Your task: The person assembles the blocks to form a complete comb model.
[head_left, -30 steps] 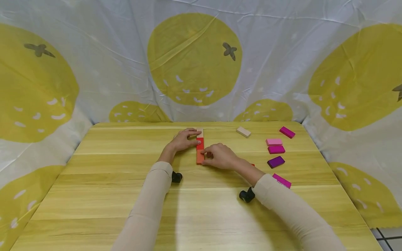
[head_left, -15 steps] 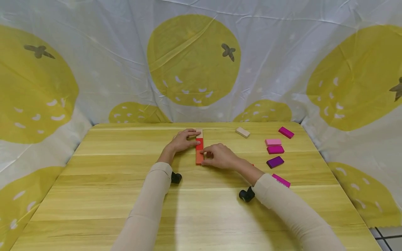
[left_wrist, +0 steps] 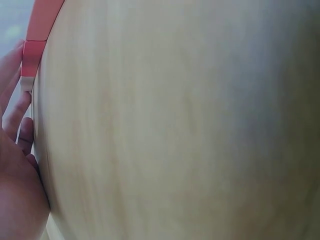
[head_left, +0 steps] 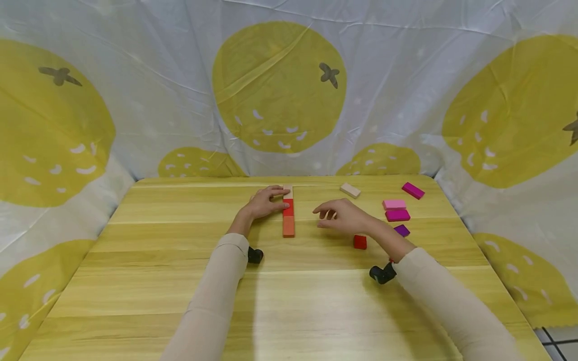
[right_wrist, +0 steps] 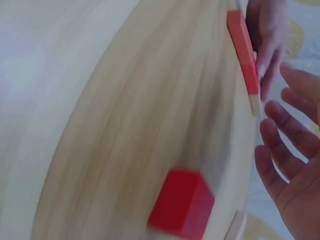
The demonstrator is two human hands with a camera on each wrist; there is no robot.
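On the wooden table, a pale block (head_left: pixel 288 189), a red block (head_left: pixel 288 209) and an orange block (head_left: pixel 288 226) lie end to end in a straight row. My left hand (head_left: pixel 264 201) rests at the row's left side, its fingertips over the pale block and its thumb on the red one. To the right of the row, my right hand (head_left: pixel 345 215) hovers with its fingers loosely bent and nothing between them. Below it stands a separate red block (head_left: pixel 359 242), seen large in the right wrist view. The left wrist view catches the row only at its upper left edge.
Farther right lie a loose pale block (head_left: pixel 350 190), a pink block (head_left: pixel 394 204), two magenta blocks (head_left: pixel 398 215) and a purple block (head_left: pixel 401 230), partly behind the right forearm. A patterned cloth (head_left: pixel 280 85) hangs behind the table (head_left: pixel 293 311).
My right hand has let go of the orange block and moved right, uncovering the separate red block. The right forearm now covers the nearest magenta block. My left hand has stayed in place.
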